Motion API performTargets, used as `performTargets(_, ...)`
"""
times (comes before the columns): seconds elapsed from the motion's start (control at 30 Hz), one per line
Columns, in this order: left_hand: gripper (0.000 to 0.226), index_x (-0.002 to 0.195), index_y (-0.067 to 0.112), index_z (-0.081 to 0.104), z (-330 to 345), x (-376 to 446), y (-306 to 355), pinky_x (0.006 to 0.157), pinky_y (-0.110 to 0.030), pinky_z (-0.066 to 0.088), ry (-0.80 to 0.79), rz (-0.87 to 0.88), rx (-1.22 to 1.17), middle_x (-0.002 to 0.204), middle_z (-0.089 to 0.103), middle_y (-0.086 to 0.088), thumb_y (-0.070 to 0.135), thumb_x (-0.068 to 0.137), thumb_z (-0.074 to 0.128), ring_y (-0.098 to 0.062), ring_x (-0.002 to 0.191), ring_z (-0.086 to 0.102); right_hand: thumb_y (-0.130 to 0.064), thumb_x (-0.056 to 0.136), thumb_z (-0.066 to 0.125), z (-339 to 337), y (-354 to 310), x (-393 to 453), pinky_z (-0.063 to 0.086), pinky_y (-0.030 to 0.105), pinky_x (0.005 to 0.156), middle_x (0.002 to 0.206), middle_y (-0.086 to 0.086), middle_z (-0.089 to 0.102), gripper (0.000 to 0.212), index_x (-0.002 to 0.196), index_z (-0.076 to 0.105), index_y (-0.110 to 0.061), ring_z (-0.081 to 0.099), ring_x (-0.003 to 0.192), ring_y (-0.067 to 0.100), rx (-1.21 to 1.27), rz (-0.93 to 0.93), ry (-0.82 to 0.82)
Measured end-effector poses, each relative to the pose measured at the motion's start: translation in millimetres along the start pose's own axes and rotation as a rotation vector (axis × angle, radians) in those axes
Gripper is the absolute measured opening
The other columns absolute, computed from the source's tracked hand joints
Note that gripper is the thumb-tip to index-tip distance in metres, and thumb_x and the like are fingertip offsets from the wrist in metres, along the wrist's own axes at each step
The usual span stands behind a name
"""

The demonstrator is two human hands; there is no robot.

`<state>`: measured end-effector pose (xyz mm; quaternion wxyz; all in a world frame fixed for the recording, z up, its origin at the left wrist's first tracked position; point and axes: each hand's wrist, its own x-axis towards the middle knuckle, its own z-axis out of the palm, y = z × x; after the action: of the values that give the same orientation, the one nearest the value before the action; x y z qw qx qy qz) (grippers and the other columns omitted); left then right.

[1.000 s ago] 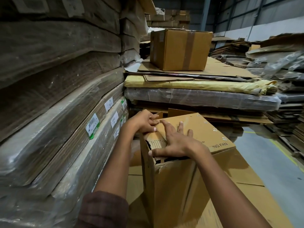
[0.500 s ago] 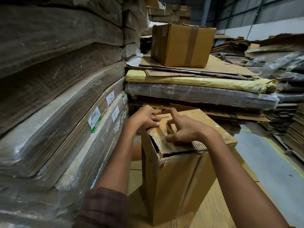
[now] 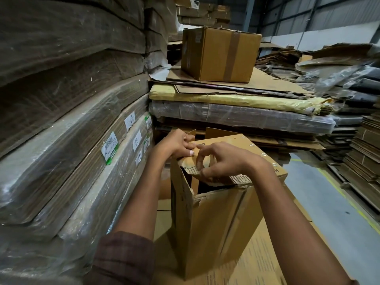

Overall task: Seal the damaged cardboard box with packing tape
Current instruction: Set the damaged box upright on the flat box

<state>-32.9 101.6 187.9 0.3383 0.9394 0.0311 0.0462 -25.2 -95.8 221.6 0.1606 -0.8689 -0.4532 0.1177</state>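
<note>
A tall brown cardboard box (image 3: 218,229) stands upright in front of me on flat cardboard sheets. Its top near corner is torn, with ragged corrugated edges and a dark gap below the flap. My left hand (image 3: 176,144) is curled over the top left edge of the box, fingers closed on the cardboard. My right hand (image 3: 224,161) rests on the torn top flap (image 3: 236,178), thumb and fingers pinching its ripped edge. No packing tape roll is visible.
Plastic-wrapped stacks of flat cardboard (image 3: 67,140) rise close on the left. Behind the box lies a wrapped pallet stack (image 3: 236,114) with a taped brown box (image 3: 220,53) on top. Cardboard piles (image 3: 362,157) line the right; grey floor (image 3: 329,198) lies between.
My right hand went from lying flat on the box top to pinching the torn flap edge. The box shifted slightly. My left hand stays on the top left edge.
</note>
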Motion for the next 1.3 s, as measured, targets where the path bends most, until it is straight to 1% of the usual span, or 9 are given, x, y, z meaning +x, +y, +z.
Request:
performTargets(0.27,0.052,0.135,0.007,0.061,2.4,-0.4,-2.3,0.107,-0.027,0.043,0.039,-0.021,-0.069,0.151,0.051,0.000,0.005,0.085,0.077,-0.017,0.137,0.050,-0.036,0.093,0.067,3.0,11.4,-0.7,0.056,0.037,0.081,0.126,-0.001,0.066,0.017,0.109,0.069,-0.030,0.064,0.100,0.017,0.073,0.040,0.175)
performTargets(0.47,0.102,0.151,0.063,0.003,53.3,-8.1,-21.1,0.119,-0.055,0.027,0.477,-0.092,-0.381,0.167,0.020,-0.001,0.050,0.078,0.073,-0.023,0.152,0.021,-0.092,0.060,0.060,13.0,71.7,-6.8,0.004,0.077,0.113,0.168,0.012,0.009,0.125,0.158,0.012,-0.032,0.003,0.150,0.050,-0.017,0.792,0.291)
performTargets(0.53,0.114,0.155,0.047,-0.018,63.6,-8.6,-30.1,0.122,-0.051,0.020,0.489,-0.111,-0.607,0.169,0.009,-0.001,0.040,0.087,0.072,-0.019,0.152,0.012,-0.090,0.063,0.060,13.5,84.1,-23.6,0.003,0.075,0.114,0.167,0.018,0.005,0.132,0.160,0.008,-0.017,-0.001,0.150,0.052,0.033,0.948,0.449)
performTargets(0.67,0.116,0.155,0.028,-0.028,65.1,-5.5,-32.3,0.093,-0.034,0.048,0.465,-0.138,-0.724,0.111,0.060,0.006,0.028,0.092,0.069,-0.005,0.100,0.059,-0.072,0.077,0.068,19.0,103.3,-47.3,0.044,0.065,0.099,0.158,0.025,0.029,0.124,0.157,-0.005,-0.012,0.041,0.133,0.052,0.307,1.022,0.591)
performTargets(0.77,0.100,0.162,0.026,-0.001,67.6,0.2,-32.1,0.099,-0.041,0.051,0.517,-0.230,-0.757,0.143,0.055,-0.008,0.035,0.089,0.067,-0.022,0.118,0.060,-0.056,0.079,0.078,19.6,101.8,-58.2,0.053,0.040,0.052,0.139,0.024,0.049,0.114,0.153,0.003,-0.011,0.063,0.095,0.041,0.483,0.953,0.657)
performTargets(0.87,0.037,0.126,0.010,0.066,69.0,6.7,-31.9,0.074,-0.032,0.052,0.497,-0.246,-0.855,0.116,0.067,-0.012,0.021,0.090,0.066,-0.025,0.097,0.064,-0.048,0.072,0.087,16.9,101.0,-58.8,0.059,0.053,0.067,0.139,0.024,0.048,0.108,0.146,0.018,-0.011,0.057,0.114,0.046,0.526,0.938,0.738)
performTargets(0.93,0.014,0.090,0.007,0.073,67.5,4.9,-30.4,0.064,-0.029,0.043,0.480,-0.252,-0.887,0.087,0.069,-0.008,0.020,0.087,0.068,-0.025,0.084,0.061,-0.050,0.066,0.090,11.3,101.8,-59.8,0.057,0.062,0.079,0.137,0.023,0.050,0.105,0.139,0.027,-0.009,0.055,0.118,0.046,0.505,0.937,0.747)
performTargets(1.13,0.048,0.109,0.011,0.073,48.8,-13.5,-15.5,0.071,-0.030,0.051,0.264,-0.310,-0.564,0.106,0.073,-0.003,0.049,0.081,0.081,-0.023,0.100,0.067,-0.060,0.054,0.092,-27.6,97.0,-59.6,0.060,0.051,0.073,0.122,0.010,0.065,0.090,0.126,0.060,-0.016,0.062,0.104,0.032,0.366,0.832,0.645)
performTargets(1.3,0.138,0.160,0.031,-0.008,48.4,-7.1,1.4,0.111,-0.053,0.038,0.104,-0.429,-0.417,0.165,0.020,-0.013,0.065,0.063,0.085,-0.038,0.144,0.035,-0.043,0.067,0.092,-54.7,81.3,-43.3,0.050,0.033,0.073,0.108,0.005,0.070,0.064,0.121,0.070,-0.016,0.064,0.097,0.020,0.255,0.698,0.491)
